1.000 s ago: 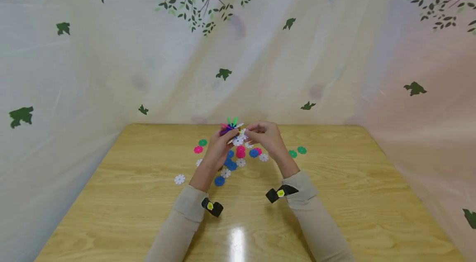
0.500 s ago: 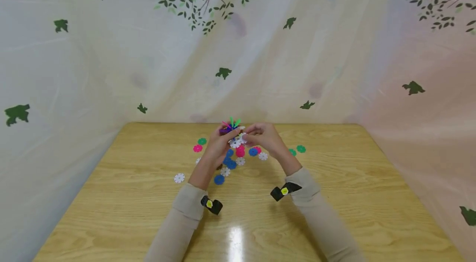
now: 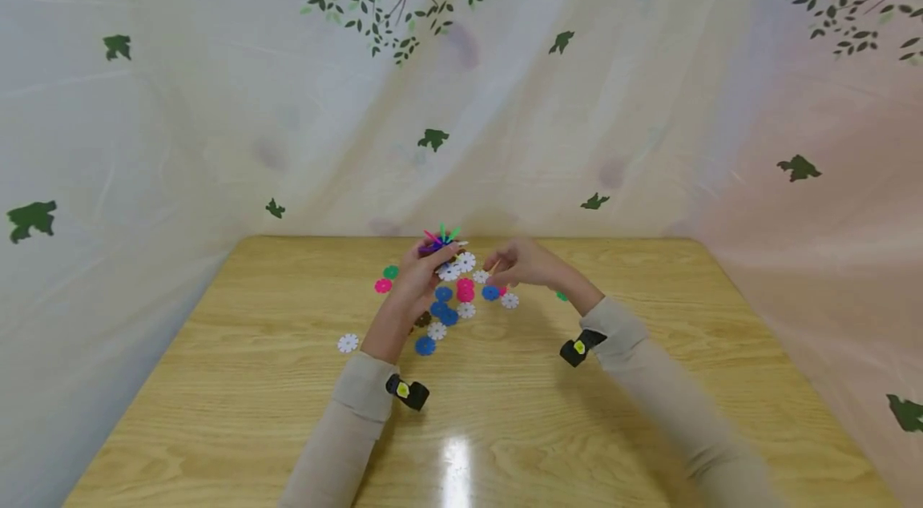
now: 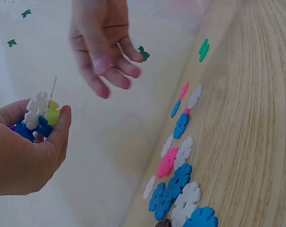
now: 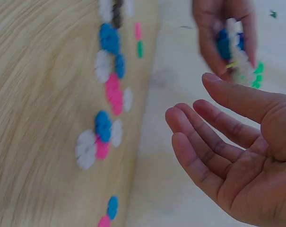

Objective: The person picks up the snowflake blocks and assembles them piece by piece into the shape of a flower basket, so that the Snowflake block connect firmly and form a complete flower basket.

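My left hand [image 3: 413, 276] grips a cluster of interlocking flower-shaped plastic discs [image 4: 38, 113], raised above the far part of the table. Purple, blue, white, yellow, pink and green discs show in this cluster, joined at angles; the palm and thumb hide part of it. My right hand [image 5: 237, 151] is just to the right of the cluster, apart from it, with fingers loosely bent and nothing in them. Below the hands lie loose discs of the same kind: pink [image 3: 465, 290], blue [image 3: 490, 293], and white [image 3: 509, 300].
More loose discs lie on the wooden table [image 3: 288, 412]: a white disc [image 3: 348, 343] off to the left, a green disc [image 3: 391, 272] by a pink one, a brown disc [image 3: 422, 319], and a blue disc [image 3: 425, 346] nearest me. A pale printed curtain [image 3: 346, 155] hangs behind.
My right hand has let go of the white disc on the cluster and drawn away to the right. My left hand still holds the cluster, with little movement.
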A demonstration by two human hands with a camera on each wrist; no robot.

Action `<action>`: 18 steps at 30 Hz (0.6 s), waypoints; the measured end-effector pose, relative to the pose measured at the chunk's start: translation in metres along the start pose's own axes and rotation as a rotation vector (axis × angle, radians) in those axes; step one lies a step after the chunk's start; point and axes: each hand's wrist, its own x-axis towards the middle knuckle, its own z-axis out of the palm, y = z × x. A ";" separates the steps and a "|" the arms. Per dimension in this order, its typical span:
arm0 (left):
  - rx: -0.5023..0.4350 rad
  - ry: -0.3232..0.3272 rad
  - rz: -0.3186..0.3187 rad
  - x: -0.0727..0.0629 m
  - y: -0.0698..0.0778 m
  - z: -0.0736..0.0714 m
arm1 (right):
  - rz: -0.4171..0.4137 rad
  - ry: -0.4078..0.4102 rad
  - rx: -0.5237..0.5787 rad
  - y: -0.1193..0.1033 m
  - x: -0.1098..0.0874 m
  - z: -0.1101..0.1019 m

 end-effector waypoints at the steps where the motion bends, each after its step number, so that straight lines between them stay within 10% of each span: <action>1: -0.001 0.005 -0.002 -0.001 0.001 0.000 | 0.013 -0.014 -0.017 0.003 0.000 -0.001; 18: 0.000 -0.012 -0.007 -0.007 0.003 0.004 | 0.124 -0.003 -0.167 0.058 0.002 0.008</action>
